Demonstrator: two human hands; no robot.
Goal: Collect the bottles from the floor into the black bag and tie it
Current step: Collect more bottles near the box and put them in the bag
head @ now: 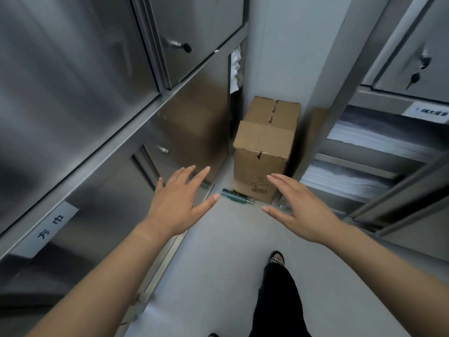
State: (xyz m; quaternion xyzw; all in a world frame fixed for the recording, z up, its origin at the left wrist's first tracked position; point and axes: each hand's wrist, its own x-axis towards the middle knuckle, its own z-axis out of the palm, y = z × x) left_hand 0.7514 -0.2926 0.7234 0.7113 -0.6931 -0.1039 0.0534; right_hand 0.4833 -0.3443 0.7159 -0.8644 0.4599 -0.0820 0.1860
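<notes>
Both hands, the left hand (175, 207) and the right hand (300, 207), reach forward with fingers spread, holding nothing. Beyond them a slim teal bottle (237, 196) with a darker cap lies on its side on the grey floor (218, 251), touching the foot of a cardboard box (263, 152); motion blur hides any label.

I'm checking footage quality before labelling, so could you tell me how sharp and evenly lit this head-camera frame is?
Head view: wide-angle bending splays the steel cabinets outward; their doors are smeared by blur and soft reflections; the green bottle on the floor is small and slightly soft; both hands, left hand and right hand, are evenly lit, without harsh shadows.
</notes>
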